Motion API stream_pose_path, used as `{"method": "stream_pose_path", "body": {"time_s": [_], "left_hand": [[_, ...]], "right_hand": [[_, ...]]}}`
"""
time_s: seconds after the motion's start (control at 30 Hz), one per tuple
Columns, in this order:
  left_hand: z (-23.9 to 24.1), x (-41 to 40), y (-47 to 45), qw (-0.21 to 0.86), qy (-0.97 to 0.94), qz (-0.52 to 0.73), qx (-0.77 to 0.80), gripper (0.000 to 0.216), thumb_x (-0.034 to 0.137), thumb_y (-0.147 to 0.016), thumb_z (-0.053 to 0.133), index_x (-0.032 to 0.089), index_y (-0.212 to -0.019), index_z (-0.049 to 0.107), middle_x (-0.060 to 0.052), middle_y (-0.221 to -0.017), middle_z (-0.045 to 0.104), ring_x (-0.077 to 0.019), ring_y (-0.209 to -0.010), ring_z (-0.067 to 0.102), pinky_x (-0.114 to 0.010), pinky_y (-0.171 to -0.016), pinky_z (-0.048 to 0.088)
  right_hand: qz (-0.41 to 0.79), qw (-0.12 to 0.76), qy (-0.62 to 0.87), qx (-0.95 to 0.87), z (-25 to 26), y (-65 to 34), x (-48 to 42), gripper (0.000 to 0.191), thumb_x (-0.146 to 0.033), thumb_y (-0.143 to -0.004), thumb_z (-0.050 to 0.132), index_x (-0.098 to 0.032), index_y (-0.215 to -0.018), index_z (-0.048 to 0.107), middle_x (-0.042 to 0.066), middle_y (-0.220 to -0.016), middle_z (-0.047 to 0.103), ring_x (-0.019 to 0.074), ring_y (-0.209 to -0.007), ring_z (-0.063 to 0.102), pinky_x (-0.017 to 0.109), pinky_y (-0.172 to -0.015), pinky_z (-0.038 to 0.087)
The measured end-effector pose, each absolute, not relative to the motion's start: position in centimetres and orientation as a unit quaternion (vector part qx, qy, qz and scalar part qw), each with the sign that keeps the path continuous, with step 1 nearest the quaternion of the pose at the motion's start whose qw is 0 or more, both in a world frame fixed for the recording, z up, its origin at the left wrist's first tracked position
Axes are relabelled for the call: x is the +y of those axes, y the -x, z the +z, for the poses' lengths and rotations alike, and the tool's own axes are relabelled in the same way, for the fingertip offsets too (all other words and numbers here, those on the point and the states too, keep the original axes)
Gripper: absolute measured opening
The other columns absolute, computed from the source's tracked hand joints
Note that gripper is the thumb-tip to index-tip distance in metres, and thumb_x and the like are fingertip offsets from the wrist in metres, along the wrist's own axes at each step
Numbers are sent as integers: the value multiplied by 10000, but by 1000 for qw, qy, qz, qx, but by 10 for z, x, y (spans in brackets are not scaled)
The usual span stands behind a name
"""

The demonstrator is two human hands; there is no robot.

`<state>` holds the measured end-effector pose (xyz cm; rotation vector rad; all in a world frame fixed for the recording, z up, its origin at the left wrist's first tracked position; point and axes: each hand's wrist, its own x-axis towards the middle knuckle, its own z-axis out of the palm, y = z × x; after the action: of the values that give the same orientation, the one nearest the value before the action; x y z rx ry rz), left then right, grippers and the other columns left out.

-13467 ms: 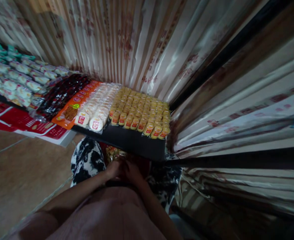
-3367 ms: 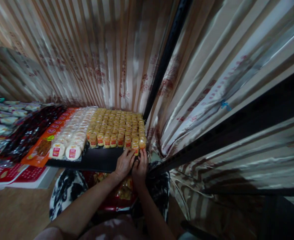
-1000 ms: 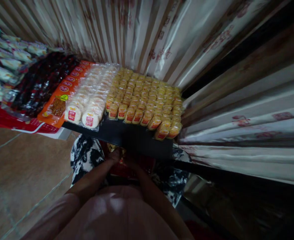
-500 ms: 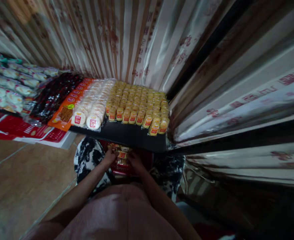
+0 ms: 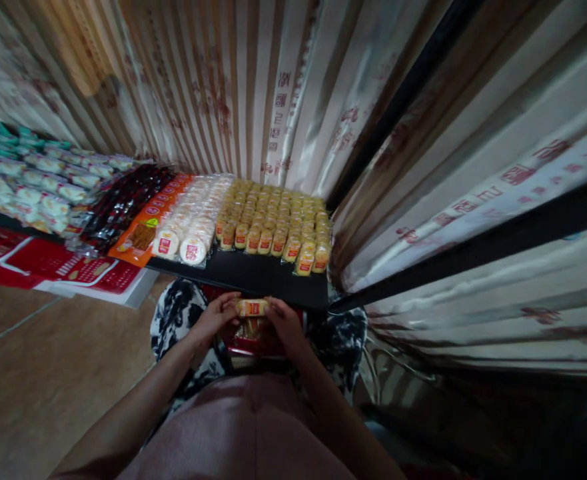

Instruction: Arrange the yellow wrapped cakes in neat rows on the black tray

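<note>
Between my two hands is a small wrapped pastry [image 5: 252, 307], yellowish with a red label, held crosswise above my lap. My left hand [image 5: 219, 312] is closed on its left end, and my right hand [image 5: 284, 319] grips the right end. Just beneath it, between my knees, is a red box or bag [image 5: 243, 347] with more wrapped snacks showing inside. Rows of similar wrapped yellow pastries [image 5: 278, 220] stand on the black tabletop [image 5: 253, 268] directly ahead.
Left of the pastries lie white round wrapped crackers [image 5: 192, 249], an orange snack packet [image 5: 136, 240], dark wrapped packets [image 5: 123, 200] and white-green packets [image 5: 38, 173]. Red printed bags [image 5: 78, 263] hang below the table's left edge. A striped curtain [image 5: 253, 87] stands behind, with a dark bar [image 5: 473, 237] at right.
Both hands have risen slightly out of the red container, with the wrapped pastry now clearly between them. The view has shifted a little.
</note>
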<state>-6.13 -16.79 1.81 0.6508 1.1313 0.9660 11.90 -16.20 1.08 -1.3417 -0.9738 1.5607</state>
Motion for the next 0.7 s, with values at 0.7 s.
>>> {"method": "stream_pose_path", "body": {"time_s": [0.7], "left_hand": [[66,-70,-29,284,-669,372,577,374,90,-727,526,185,-1085,579,-45,-1061,630,-180,-970,563,-334,-907,424]], "right_hand": [[194,502,629,-560,19,-162,-120,371,-227,-806,412,-162,-1148,539,124,-1092,525,190,-910,563,367,-797,498]]}}
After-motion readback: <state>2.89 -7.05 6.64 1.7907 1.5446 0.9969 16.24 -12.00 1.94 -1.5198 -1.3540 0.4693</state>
